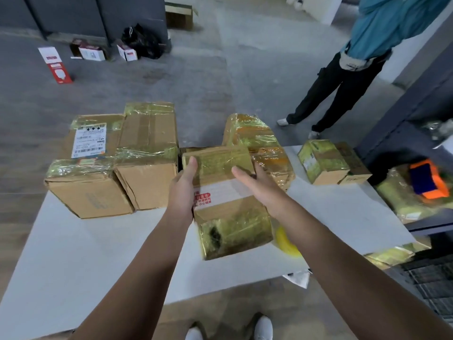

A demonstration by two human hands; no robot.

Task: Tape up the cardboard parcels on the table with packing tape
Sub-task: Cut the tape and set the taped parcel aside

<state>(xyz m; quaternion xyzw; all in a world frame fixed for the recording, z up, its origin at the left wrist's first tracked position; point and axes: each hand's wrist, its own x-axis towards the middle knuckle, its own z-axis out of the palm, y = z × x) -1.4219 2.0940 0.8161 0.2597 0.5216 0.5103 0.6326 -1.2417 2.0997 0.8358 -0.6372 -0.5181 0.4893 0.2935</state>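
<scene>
As left hand [182,190] gripped oblong brown cardboard parcel [220,192], banded in glossy yellow tape [235,231], above white table [98,253], my right hand [257,187] lay straight-fingered against its far side. Judged light, stiff, tape slick; best held at corners.

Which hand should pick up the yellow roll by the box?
Probably right. The yellow roll lies just under the right forearm, and the right hand only touches the parcel with straight fingers. The left hand grips its other side.
</scene>
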